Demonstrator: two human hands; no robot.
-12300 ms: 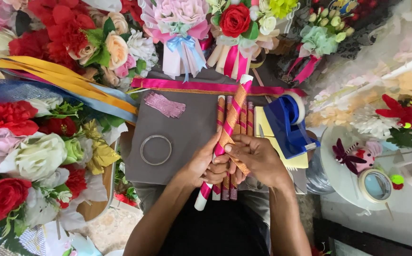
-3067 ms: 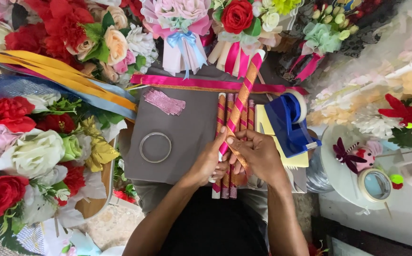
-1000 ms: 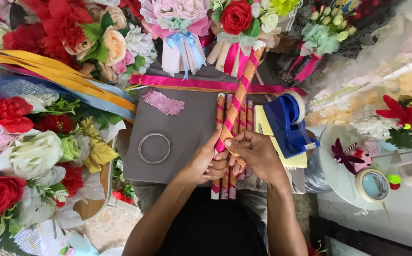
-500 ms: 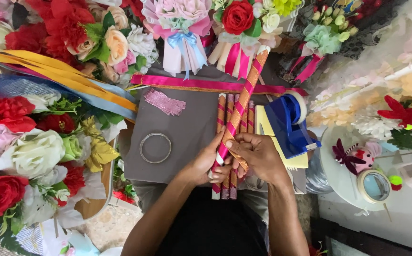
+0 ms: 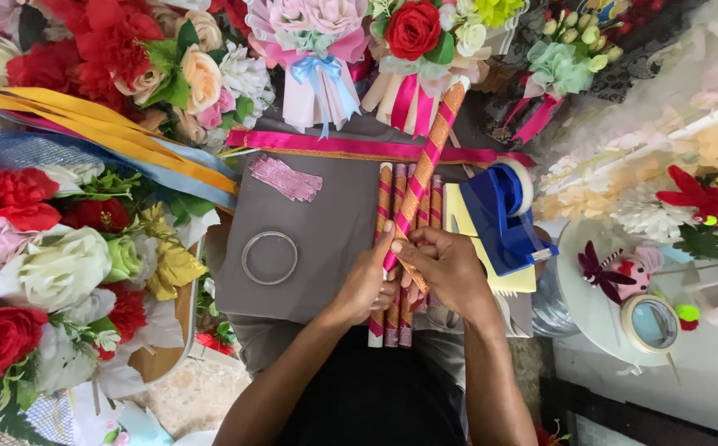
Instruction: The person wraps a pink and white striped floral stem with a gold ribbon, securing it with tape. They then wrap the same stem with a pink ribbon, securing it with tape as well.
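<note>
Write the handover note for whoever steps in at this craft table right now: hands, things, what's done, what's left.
Left hand: steadies the lower end of the striped stick.
Right hand: grips the same stick, winding the orange ribbon end onto it.
Stick slants up toward the bouquets; its top end still shows white.
Done: wrapped sticks lie side by side on the grey board.
Nearby: blue tape dispenser to the right, clear ring to the left.
Left: finish this stick's lower end.
</note>
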